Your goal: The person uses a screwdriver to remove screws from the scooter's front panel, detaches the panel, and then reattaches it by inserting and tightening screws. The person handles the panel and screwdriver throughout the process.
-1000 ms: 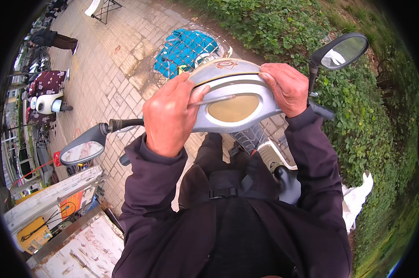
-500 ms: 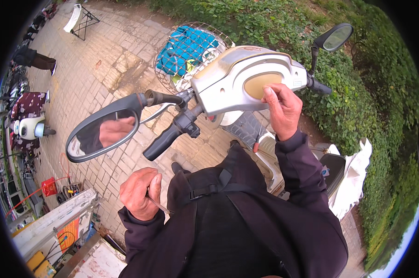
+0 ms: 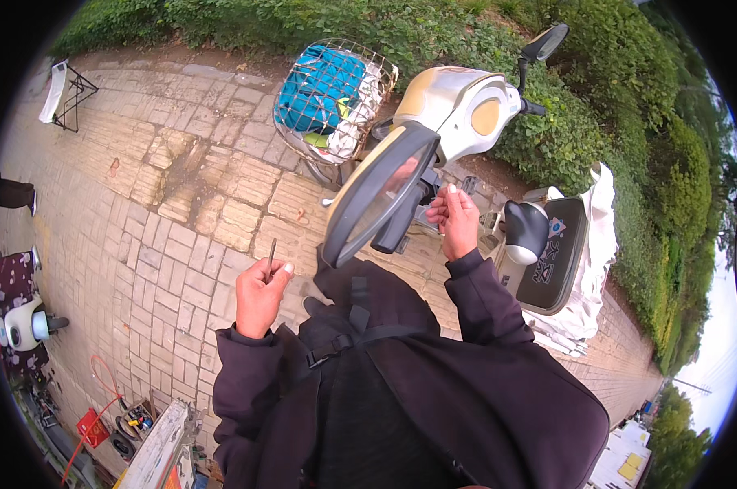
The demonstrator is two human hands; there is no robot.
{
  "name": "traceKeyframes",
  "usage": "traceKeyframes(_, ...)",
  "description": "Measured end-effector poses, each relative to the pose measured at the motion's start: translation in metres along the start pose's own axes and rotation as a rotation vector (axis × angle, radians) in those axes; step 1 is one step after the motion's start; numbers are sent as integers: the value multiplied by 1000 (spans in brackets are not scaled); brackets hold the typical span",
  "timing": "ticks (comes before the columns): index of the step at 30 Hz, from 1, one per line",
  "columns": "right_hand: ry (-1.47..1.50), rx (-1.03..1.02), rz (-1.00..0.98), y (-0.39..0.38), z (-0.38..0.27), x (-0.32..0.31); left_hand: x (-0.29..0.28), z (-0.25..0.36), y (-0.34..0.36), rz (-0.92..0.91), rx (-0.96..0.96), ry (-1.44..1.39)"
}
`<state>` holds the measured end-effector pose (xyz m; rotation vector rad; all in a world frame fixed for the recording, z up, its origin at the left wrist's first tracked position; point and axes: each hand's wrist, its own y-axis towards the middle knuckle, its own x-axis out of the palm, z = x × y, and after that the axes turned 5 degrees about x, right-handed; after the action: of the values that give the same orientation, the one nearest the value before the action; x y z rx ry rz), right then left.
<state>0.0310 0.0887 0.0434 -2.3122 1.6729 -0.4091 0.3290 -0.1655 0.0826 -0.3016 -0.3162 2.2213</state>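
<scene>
My left hand is closed in a pinch around a thin dark metal rod, whose upper end points away from me. It hovers over the paving, left of a black mirror on a silver-white scooter. My right hand is closed too, thumb against fingers, just right of the black handlebar grip. Whatever its fingertips hold, if anything, is too small to make out. Right of it is the scooter's black-and-white saddle. A gold oval panel marks the scooter's front cover.
A wire basket holding blue cloth is at the scooter's front. Behind it runs a green hedge. White sheeting hangs by a dark box. At left are a folding stool, another scooter and a red box.
My right hand has left the gold panel and come back beside the handlebar grip. The rod in my left hand now points up instead of down. My view has turned, shifting the scooter.
</scene>
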Motion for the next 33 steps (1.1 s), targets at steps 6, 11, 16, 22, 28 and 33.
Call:
traceKeyframes(6, 26, 60, 126, 21, 32, 24, -30, -13, 56, -104, -137, -10)
traceKeyframes(11, -103, 210, 67, 27, 41, 13, -45, -23, 100, -203, -206, -124)
traceKeyframes(16, 371, 426, -106, -16, 64, -4, -42, -45, 160, -434, -232, -127)
traceKeyframes(22, 499, 358, 250, -88, 66, 69, -61, -69, 225, -725, -197, -40)
traceKeyframes(28, 576, 484, 373, -96, 91, 114, -118, -137, 263, -813, -391, -200)
traceKeyframes(33, 428, 820, 515, -103, 189, 135, -161, -210, 255, -795, -592, -242)
